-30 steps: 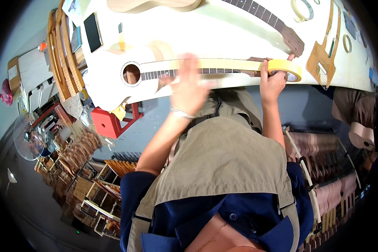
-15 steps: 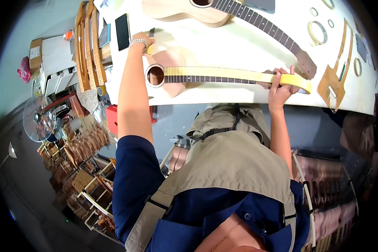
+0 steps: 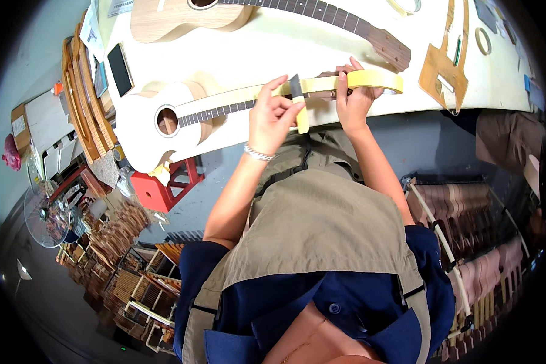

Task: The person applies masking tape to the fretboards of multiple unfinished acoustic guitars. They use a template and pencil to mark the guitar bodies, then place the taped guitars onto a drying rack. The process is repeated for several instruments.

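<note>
My left hand is closed on a short knife with a dark, slanted blade and a yellow handle. The blade points away from me, close to the strip of yellow masking tape that runs along the ukulele's fretboard. Around the tape roll my right hand is closed at the head end, with one finger raised; it partly hides the headstock. The pale ukulele body with its round sound hole lies at the left near the table edge.
Another unfinished ukulele lies farther back on the white table. A phone and curved wooden pieces are at the left. A wooden jig and tape rings lie at the right. Below the table stands a red stool.
My left hand has moved right with the knife, from beside the phone to the fretboard near my right hand. The view has shifted, and the taped ukulele now sits at a slant.
</note>
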A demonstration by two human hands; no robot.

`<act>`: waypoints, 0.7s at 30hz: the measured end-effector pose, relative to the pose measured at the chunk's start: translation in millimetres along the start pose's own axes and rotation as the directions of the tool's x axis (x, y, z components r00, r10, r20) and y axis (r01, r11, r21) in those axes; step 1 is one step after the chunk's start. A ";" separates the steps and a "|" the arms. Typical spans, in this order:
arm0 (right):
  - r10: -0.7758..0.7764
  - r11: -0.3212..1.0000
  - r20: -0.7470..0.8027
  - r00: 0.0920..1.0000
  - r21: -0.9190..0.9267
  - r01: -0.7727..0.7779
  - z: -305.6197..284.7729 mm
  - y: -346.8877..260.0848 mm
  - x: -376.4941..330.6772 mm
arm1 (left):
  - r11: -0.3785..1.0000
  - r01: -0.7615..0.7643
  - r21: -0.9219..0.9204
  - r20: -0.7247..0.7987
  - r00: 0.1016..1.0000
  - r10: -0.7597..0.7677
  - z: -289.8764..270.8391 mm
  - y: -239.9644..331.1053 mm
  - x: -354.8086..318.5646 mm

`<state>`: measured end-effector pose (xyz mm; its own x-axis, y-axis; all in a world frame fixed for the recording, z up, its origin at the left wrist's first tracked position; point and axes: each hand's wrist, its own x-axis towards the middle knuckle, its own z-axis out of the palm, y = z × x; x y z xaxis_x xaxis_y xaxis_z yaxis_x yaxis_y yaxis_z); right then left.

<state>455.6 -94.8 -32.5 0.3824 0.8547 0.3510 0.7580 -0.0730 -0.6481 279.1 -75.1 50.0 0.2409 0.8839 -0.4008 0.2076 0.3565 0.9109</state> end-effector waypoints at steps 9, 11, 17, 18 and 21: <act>-0.046 0.999 -0.008 0.999 -0.026 0.045 -2.5 1.6 0.4 | 0.994 0.034 0.105 -0.057 0.998 -0.028 16.6 -4.1 8.8; -0.039 0.999 0.008 0.999 0.008 0.039 -3.8 -0.7 0.1 | 0.994 0.035 0.099 -0.068 0.997 -0.029 18.1 -6.0 7.9; -0.351 0.760 0.130 0.928 0.618 0.201 -44.1 -61.6 -21.0 | 0.987 -0.040 0.156 -0.079 0.995 0.053 19.7 -14.2 8.0; -0.418 0.768 0.178 0.891 0.593 0.242 -55.5 -69.6 -11.7 | 0.971 -0.111 0.213 -0.093 0.987 0.133 18.6 -14.8 5.0; -0.143 0.733 0.086 0.986 0.679 0.047 -50.7 -70.1 -4.8 | 0.667 -0.433 0.607 0.035 0.852 0.522 1.8 -35.2 -1.1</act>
<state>427.4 -119.8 45.5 0.2235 0.8973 0.3805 0.2143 0.3356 -0.9173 273.3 -89.2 18.2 0.3469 0.9288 0.1306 0.6091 -0.3289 0.7217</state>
